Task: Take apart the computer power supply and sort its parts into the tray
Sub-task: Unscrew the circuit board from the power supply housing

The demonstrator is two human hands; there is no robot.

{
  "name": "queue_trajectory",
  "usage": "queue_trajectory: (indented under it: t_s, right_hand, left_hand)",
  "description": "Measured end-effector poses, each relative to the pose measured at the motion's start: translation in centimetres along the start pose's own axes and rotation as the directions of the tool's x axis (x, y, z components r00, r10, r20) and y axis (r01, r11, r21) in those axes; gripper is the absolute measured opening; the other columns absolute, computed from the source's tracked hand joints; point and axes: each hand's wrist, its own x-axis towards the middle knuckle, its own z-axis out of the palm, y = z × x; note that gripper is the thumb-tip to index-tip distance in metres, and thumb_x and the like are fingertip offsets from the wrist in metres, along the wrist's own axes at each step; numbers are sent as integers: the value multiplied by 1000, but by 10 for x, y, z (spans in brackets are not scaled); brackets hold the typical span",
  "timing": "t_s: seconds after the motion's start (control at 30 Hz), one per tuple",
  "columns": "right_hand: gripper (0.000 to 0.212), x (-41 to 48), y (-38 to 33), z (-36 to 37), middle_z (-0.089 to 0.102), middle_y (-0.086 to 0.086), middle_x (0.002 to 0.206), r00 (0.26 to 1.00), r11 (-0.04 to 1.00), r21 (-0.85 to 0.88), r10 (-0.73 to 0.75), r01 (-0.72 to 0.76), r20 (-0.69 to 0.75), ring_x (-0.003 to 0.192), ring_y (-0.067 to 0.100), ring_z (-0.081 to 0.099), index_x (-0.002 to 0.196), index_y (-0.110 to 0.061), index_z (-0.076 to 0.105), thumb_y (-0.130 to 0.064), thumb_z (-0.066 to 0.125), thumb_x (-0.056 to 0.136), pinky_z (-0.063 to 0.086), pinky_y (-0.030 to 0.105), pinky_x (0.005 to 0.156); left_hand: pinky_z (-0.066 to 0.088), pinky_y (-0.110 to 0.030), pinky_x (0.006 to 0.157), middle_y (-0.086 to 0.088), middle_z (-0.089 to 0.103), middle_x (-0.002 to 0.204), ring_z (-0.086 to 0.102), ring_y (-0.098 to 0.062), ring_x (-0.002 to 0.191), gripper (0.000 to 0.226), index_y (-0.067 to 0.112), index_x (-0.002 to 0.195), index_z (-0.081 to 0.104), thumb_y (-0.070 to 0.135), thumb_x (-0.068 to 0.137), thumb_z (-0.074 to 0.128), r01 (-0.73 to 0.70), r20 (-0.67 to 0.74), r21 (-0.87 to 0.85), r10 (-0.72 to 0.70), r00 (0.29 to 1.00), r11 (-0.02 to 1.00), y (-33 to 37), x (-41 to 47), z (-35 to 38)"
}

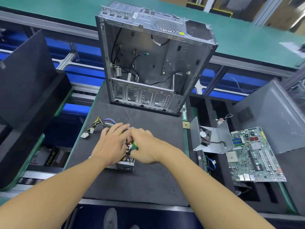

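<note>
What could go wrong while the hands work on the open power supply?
The green-handled tool gripped by the right hand might slip into the left hand, which rests on the open grey metal power supply. Its exposed components may scratch skin. The yellow, black and purple cable bundle could snag.

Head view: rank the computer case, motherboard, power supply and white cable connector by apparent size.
1. Computer case, clearly largest.
2. Motherboard.
3. Power supply, though the left hand and the right hand, gripping a green-handled tool, hide most of it, so its rank against the motherboard is unsure.
4. White cable connector, smallest.
</note>
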Motion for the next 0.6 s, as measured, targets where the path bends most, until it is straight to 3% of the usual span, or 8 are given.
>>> queue_trajectory:
  t_s: [0.1, 0.2, 0.27, 0.33, 0.4, 0.53, 0.6]
  right_hand:
    - [41, -4, 1, 4, 45, 8, 123, 993, 994, -105, 29, -41, -116, 118, 29, 40, 127, -14, 38, -33, 48, 92, 35, 39, 77]
    - [46, -4, 0, 5, 55, 8, 114, 972, 972, -189, 97, -139, -215, 95, 31, 50, 124, -17, 38, -56, 31, 99, 33, 41, 72]
    - [45, -3, 1, 5, 60, 7, 101, 966, 957, -248, 90, -151, -241, 78, 29, 48, 119, -15, 37, -55, 25, 103, 30, 39, 66]
    - [37, -3, 2, 6, 53, 2, 85, 966, 955, -268, 62, -130, -251, 72, 30, 47, 116, -14, 36, -48, 27, 105, 28, 38, 60]
    - [31, -4, 2, 6, 48, 1, 83, 974, 973, -203, 66, -112, -219, 74, 30, 46, 115, -14, 35, -43, 31, 105, 28, 38, 59]
    - [27, -4, 3, 3, 47, 14, 119, 988, 993, -67, 89, -98, -123, 97, 35, 48, 122, -13, 35, -31, 42, 103, 35, 41, 74]
    - [29, -4, 4, 2, 40, 14, 124, 991, 993, -58, 94, -100, -90, 110, 36, 44, 126, -12, 35, -25, 44, 101, 35, 42, 80]
  left_hand:
    - [23, -42, 113, 16, 31, 158, 19, -11, 147, 59, 36, 146, 41, 26, 88, 47, 10, 2, 5, -10, 1000, 1000, 1, 0, 1]
    - [20, -40, 115, 18, 27, 159, 15, -9, 148, 58, 37, 151, 34, 29, 94, 40, 28, 0, 0, -28, 1000, 1000, 1, 0, 2]
    - [19, -40, 116, 19, 25, 160, 13, -8, 148, 58, 38, 153, 31, 31, 96, 43, 33, -5, -1, -33, 999, 999, 1, 0, 3]
    - [20, -40, 115, 18, 27, 159, 14, -8, 148, 60, 37, 153, 32, 30, 95, 47, 24, -7, -6, -24, 1000, 1000, 0, 0, 3]
    - [22, -41, 114, 16, 30, 158, 18, -10, 147, 61, 35, 151, 36, 28, 93, 51, 14, -10, -7, -15, 1000, 1000, 0, 0, 2]
    - [25, -41, 113, 15, 32, 157, 20, -11, 146, 63, 34, 149, 38, 25, 89, 54, 15, -5, -3, -15, 1000, 1000, 0, 1, 0]
    - [26, -41, 112, 14, 34, 156, 22, -12, 146, 64, 33, 148, 41, 23, 87, 55, 12, -13, -7, -12, 1000, 1000, 0, 1, 0]
